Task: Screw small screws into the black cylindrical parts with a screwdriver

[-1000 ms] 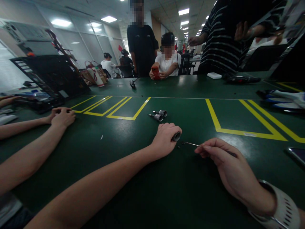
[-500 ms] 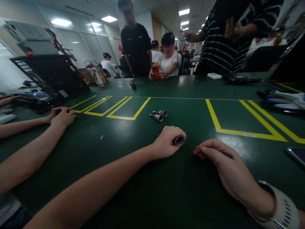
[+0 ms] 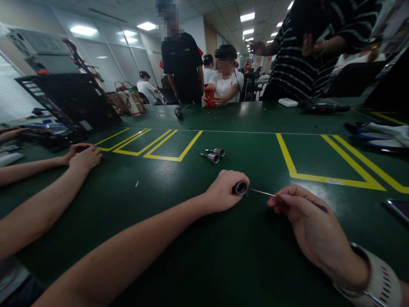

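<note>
far left, a co-worker's hand (image 3: 83,157) is rested flat on the green tabletop (image 3: 179,238) beside the yellow tape lines (image 3: 153,147), close to a black open case (image 3: 68,106); nothing is seen held in it. at the middle, two spare metal sockets (image 3: 213,155) are laid side by side just past the tape box, near the working hands but apart from them.

the left hand (image 3: 223,189) is kept down on the tabletop, its grip closed around a short metal socket (image 3: 240,188). the socket is held lying on its side with the open end turned to the right, likely so the bore faces the other hand; the wrist is braced on the surface, which steadies it.

the right hand (image 3: 303,213) is pinched shut on a thin metal rod (image 3: 262,192), taken near its back end between thumb and fingertips. the rod is held almost level, its tip brought right at the socket's mouth; whether the tip is inside cannot be told. the low, level hold fits lining the rod up with the bore. a pale watch strap (image 3: 373,277) is worn on that wrist.

far right, a dark phone (image 3: 398,208) is lain at the tabletop edge, well apart from the hands. people are seen at the far side.
</note>
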A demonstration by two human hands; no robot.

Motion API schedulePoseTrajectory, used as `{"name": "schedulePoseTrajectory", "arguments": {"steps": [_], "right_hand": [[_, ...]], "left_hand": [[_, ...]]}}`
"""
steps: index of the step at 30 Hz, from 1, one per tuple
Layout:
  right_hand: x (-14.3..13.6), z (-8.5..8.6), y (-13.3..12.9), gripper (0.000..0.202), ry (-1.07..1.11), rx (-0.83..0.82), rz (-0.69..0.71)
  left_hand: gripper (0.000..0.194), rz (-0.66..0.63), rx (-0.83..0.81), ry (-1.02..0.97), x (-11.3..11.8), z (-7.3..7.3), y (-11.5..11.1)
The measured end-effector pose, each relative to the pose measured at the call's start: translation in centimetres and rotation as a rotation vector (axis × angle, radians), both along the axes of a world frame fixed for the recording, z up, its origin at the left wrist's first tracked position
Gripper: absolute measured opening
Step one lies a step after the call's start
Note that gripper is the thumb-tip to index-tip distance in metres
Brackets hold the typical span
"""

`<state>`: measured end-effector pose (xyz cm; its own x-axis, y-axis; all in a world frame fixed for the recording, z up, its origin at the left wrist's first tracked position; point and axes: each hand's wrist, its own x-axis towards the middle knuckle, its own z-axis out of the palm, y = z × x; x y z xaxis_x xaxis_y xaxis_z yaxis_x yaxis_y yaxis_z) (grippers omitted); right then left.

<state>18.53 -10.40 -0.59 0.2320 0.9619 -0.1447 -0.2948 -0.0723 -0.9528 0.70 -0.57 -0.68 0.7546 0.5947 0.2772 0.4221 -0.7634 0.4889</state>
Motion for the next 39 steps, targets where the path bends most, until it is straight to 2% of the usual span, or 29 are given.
{"name": "schedulePoseTrajectory", "arguments": {"steps": [5, 15, 19, 25, 31, 35, 39], "right_hand": [[0.1, -0.1, 0.1, 0.008, 0.030, -0.003, -0.006], [0.0, 0.0, 0.2, 0.008, 0.045, -0.020, 0.019], [0.1, -0.2, 0.3, 0.008, 0.053, -0.020, 0.030], [0.0, 0.0, 0.3, 0.009, 0.042, -0.011, 0.011], [0.0, -0.1, 0.6, 0.008, 0.090, 0.012, -0.132], [-0.2, -0.3, 0.8, 0.021, 0.013, 0.012, -0.146], [-0.6, -0.1, 0.7, 0.028, -0.044, 0.008, -0.129]], "left_hand": [[0.011, 0.046, -0.011, -0.021, -0.1, 0.0, 0.0], [0.011, 0.219, -0.017, -0.108, 0.2, -0.4, 0.0], [0.016, 0.297, 0.005, -0.114, 0.3, -0.2, -0.2], [0.019, 0.348, -0.036, -0.064, 0.3, 0.4, -0.4], [0.018, 0.268, 0.067, 0.017, 0.3, 0.8, -1.0], [0.022, 0.153, 0.207, 0.085, 0.4, 0.8, -1.4], [0.029, -0.017, 0.325, 0.146, 0.6, 0.6, -1.5]]}}
